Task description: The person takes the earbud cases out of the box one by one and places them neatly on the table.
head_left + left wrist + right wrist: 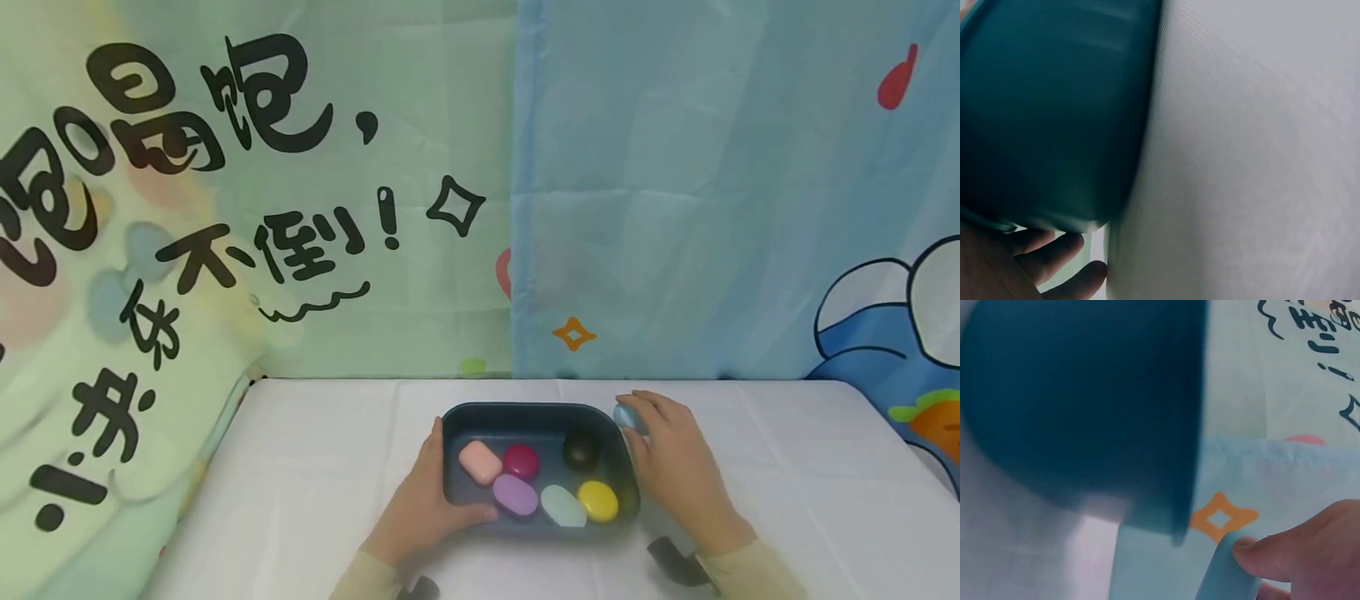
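Observation:
A dark blue rectangular tray [517, 407] with rounded corners sits on the white table. My left hand [422, 500] holds its left end, thumb along the front wall; in the left wrist view the fingers [1054, 256] lie by the tray's end wall. At the back right corner my right hand [675, 462] pinches a light blue smooth piece [627, 415] between thumb and fingers, beside the rim. Inside lie soap-like pieces: pink block [480, 462], magenta round [521, 462], purple oval [515, 496], pale mint oval [562, 507], yellow round [597, 501] and dark round [581, 451].
White cloth [300, 467] covers the table around the tray. Behind it hang a green curtain [420, 100] with black writing and a blue curtain [675, 167]. Dark straps [675, 562] show near the wrists.

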`<control>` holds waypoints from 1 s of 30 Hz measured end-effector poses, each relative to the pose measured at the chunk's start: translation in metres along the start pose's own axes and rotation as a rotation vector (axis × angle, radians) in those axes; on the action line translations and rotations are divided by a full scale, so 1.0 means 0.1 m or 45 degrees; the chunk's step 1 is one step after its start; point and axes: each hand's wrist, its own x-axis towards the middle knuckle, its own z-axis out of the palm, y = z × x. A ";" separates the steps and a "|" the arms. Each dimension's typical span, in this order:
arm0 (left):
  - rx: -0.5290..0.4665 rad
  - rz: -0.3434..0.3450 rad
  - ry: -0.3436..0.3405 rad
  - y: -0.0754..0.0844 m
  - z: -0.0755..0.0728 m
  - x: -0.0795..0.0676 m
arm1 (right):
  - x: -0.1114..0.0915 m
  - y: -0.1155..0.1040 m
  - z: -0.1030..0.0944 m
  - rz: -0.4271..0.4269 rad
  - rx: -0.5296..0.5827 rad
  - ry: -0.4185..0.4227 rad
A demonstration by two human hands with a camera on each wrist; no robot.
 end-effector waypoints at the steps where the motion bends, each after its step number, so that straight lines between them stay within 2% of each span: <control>1: 0.000 0.001 0.001 0.00 0.00 0.00 | 0.00 0.02 0.00 0.003 0.001 0.002; 11: -0.059 0.016 0.008 0.02 -0.03 -0.01 | -0.05 0.16 0.04 0.055 -0.017 -0.045; 30: -0.013 -0.036 -0.027 0.02 -0.01 0.00 | -0.16 0.31 0.15 0.136 -0.039 -0.155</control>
